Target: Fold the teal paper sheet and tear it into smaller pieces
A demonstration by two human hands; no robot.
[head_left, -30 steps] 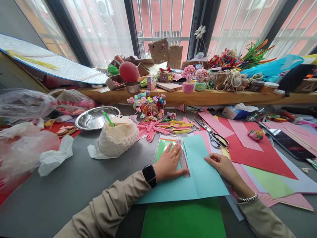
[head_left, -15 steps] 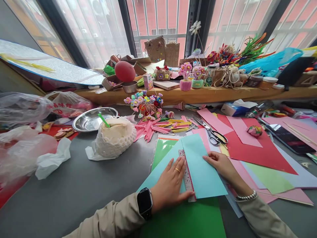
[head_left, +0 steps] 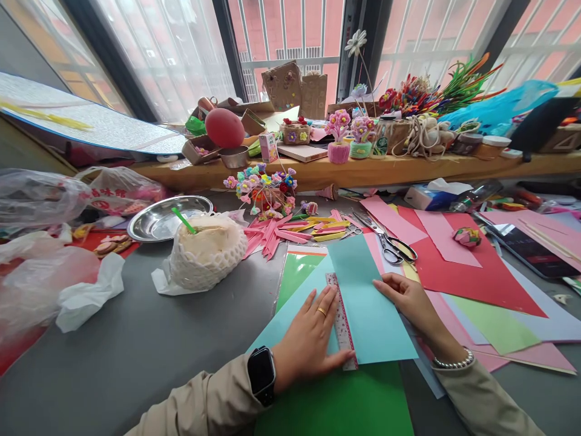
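Note:
My left hand [head_left: 308, 330] lies flat with its fingers stretched out, pressing a narrow ruler with a pink edge [head_left: 342, 324] onto a light blue sheet of paper [head_left: 290, 321]. On the other side of the ruler, my right hand [head_left: 403, 300] pinches the right edge of the blue sheet. That right part [head_left: 374, 321] rises a little along the ruler, and its upper left corner overlaps the left part. Under the blue sheet lies green paper [head_left: 340, 402], partly covered. Beyond my right hand rest large scissors with black handles [head_left: 390, 245].
Pink and yellow strips [head_left: 276, 236] lie behind the blue sheet. A wrapped coconut with a green straw [head_left: 206, 254] and a metal plate [head_left: 136, 227] stand left. Red paper [head_left: 472, 278] and a phone [head_left: 535, 251] are right. Flower crafts [head_left: 338, 142] line the wooden ledge [head_left: 181, 177].
The right part of the blue sheet has lifted and shifted slightly over the left part at its top. Both hands keep nearly the same place, and the view has shifted slightly.

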